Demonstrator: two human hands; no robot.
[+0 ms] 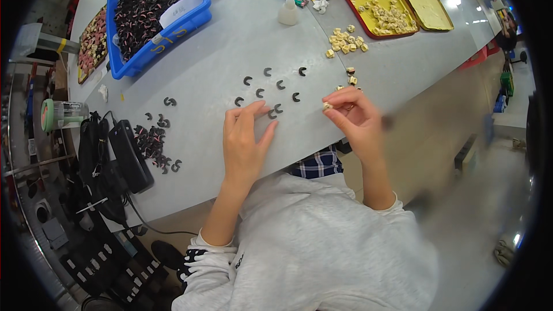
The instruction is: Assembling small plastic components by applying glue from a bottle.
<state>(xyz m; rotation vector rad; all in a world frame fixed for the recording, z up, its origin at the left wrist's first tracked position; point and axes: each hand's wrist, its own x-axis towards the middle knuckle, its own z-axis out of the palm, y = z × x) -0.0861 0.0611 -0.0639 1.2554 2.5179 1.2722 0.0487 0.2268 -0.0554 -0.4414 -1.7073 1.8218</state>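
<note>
My right hand [362, 124] is pinching a small cream-coloured block [327, 106] between thumb and fingertips, a little above the table. My left hand [243, 141] rests on the grey table with its fingers apart, thumb and forefinger on either side of a black C-shaped piece [272, 114]. Whether they touch that piece I cannot tell. Several more black C-shaped pieces lie spread out in loose rows beyond the left fingertips, among them one black C-shaped piece [280, 84]. Past my right hand, a few cream blocks [352, 80] lie near the table edge, partly hidden by the fingers.
A blue bin [199, 18] full of black and pink curved pieces stands far left. Loose black pieces [151, 141] lie beside a black power adapter [131, 155]. Cream blocks fill a red-rimmed tray [397, 36]; more blocks [344, 41] lie before it. A white bottle [288, 12] stands mid-table.
</note>
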